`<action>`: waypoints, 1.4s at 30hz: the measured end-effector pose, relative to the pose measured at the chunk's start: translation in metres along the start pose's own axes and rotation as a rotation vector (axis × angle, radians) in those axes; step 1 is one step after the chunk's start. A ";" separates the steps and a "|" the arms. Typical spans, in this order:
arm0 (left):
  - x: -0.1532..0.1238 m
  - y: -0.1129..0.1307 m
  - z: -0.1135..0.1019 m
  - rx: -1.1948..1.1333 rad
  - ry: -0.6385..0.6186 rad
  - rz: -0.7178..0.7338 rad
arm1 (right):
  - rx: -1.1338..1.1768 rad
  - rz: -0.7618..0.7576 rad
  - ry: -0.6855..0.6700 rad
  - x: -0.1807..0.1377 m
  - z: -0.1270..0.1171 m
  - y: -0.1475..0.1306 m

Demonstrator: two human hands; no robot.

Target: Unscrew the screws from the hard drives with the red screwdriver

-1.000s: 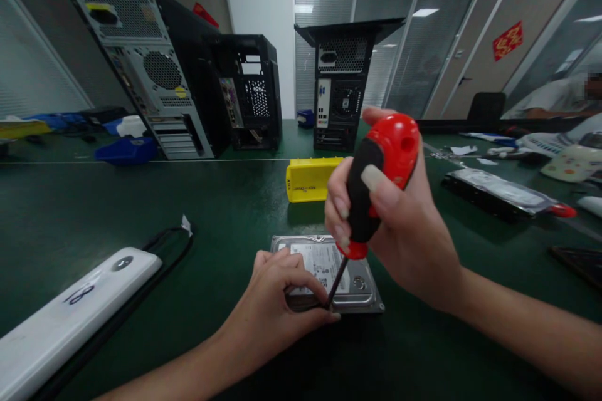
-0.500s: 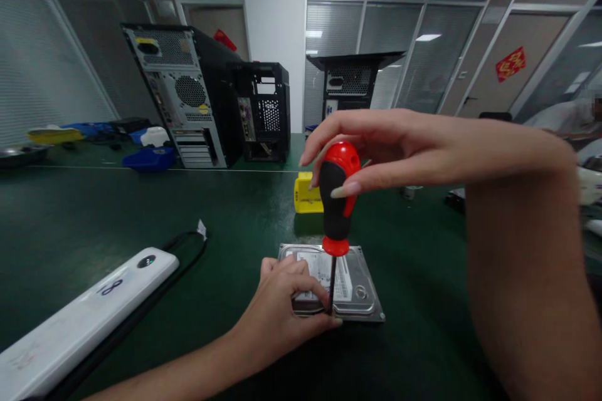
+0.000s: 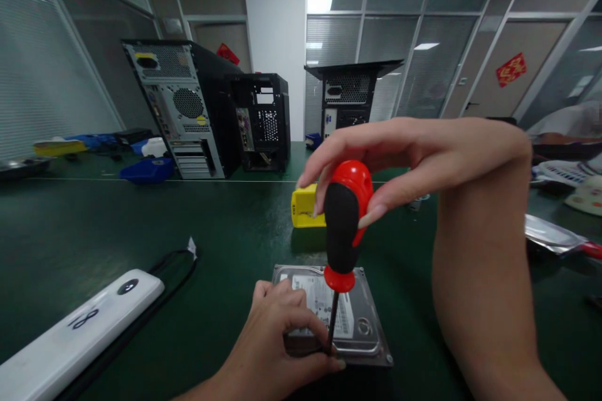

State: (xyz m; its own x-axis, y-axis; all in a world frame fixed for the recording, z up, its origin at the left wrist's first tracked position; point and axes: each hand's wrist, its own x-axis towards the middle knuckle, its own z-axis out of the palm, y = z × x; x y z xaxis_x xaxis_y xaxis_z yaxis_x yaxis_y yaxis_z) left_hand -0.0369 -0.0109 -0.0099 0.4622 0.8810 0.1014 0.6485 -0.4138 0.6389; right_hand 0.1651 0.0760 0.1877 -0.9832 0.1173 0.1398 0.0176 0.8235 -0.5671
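Note:
A silver hard drive (image 3: 364, 319) with a white label lies flat on the dark green table. My right hand (image 3: 399, 163) grips the handle of a red and black screwdriver (image 3: 342, 219) from above, thumb on one side and fingers on the other. The screwdriver stands nearly upright, its shaft reaching down to the drive's near edge. My left hand (image 3: 282, 332) rests over the drive's left part, thumb and forefinger pinched around the lower end of the shaft. The tip is hidden behind those fingers.
A yellow bin (image 3: 305, 208) sits beyond the drive. At the left lies a white power strip (image 3: 89, 319) with a black cable. Computer cases (image 3: 188, 100) stand at the back, near a blue bin (image 3: 147, 170). Another person's arm (image 3: 564, 128) shows at the far right.
The view has tilted up slightly, so everything sits lower. My right thumb and fingers have shifted around the handle, which looks turned a little. My left hand keeps its pinch at the shaft.

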 end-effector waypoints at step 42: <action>-0.005 -0.002 0.004 0.034 -0.002 -0.038 | 0.258 -0.076 0.026 0.010 0.021 -0.005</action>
State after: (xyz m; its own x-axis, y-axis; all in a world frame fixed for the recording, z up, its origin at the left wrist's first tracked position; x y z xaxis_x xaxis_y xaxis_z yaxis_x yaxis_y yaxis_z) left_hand -0.0380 -0.0156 -0.0144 0.4383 0.8956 0.0762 0.6855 -0.3879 0.6162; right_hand 0.1510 0.0611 0.1750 -0.9748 0.0778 0.2092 -0.1064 0.6618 -0.7421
